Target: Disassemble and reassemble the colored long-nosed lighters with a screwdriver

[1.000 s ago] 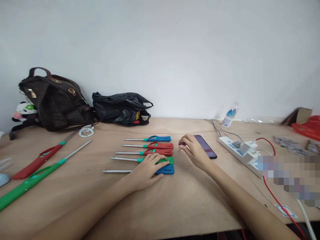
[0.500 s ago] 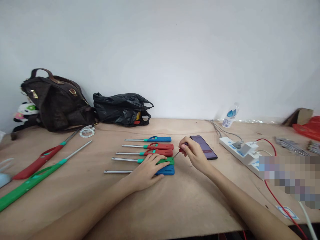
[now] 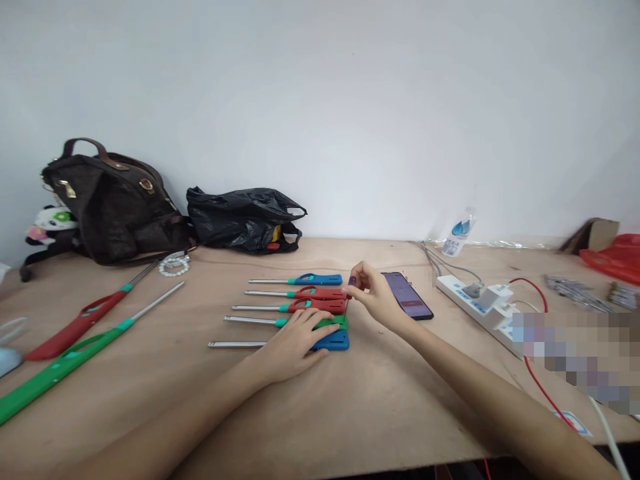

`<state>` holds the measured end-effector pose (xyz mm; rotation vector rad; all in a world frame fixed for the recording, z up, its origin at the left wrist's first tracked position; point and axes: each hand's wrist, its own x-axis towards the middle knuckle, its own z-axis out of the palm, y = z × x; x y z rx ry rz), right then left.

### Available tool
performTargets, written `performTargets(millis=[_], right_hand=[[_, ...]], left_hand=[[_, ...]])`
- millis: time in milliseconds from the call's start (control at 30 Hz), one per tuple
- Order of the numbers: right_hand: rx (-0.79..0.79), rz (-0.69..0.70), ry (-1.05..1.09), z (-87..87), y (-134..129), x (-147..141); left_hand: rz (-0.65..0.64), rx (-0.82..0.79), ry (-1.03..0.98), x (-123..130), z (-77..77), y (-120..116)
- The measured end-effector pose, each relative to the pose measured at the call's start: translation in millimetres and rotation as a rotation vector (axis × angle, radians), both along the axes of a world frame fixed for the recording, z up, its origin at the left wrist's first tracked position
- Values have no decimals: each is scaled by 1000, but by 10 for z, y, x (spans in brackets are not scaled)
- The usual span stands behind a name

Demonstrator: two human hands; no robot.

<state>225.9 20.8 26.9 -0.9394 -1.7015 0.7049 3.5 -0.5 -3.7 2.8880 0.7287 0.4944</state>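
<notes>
My left hand lies flat with its fingers stretched over the handle of a green gas lighter. Its thumb rests by the handle of a blue lighter on the near side. In my right hand a small screwdriver with a dark, reddish handle is pinched upright. Its thin shaft reaches down to the end of the green lighter; the exact contact point is too small to make out. Beyond lie two red lighters and another blue lighter, all in a row with their metal tubes pointing left.
To the left are a longer red lighter and green lighter, a bead bracelet, a dark bag and a black plastic bag. At right sit a phone, a power strip and a bottle.
My right hand has shifted left and slightly up, and the screwdriver has gone from slanted to nearly upright over the green lighter's end. The left hand stays in place.
</notes>
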Motion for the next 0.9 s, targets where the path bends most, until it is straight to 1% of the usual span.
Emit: performTargets(millis=[100,233,367,433,500,700,900], right_hand=[[-34,44,13,60,42,-107],[-65,87,18,86,-28,-198],[-99,233,-12,73,-94,-206],[-118,272,-10,65,-105,-194],[-138,267,15,56,-107,-181],[-163,236,192,10,-47,-136],[-151,191,225,-13,66,-34]], left_hand=[[1,7,-21,0,1,-10],[12,25,-26,-3,-14,-16],[10,18,-5,-3,-20,-10],[6,14,-3,-4,-14,-11],[8,17,-12,-5,-6,-17],[11,29,-29,-10,6,-30],[7,7,-18,-9,25,-32]])
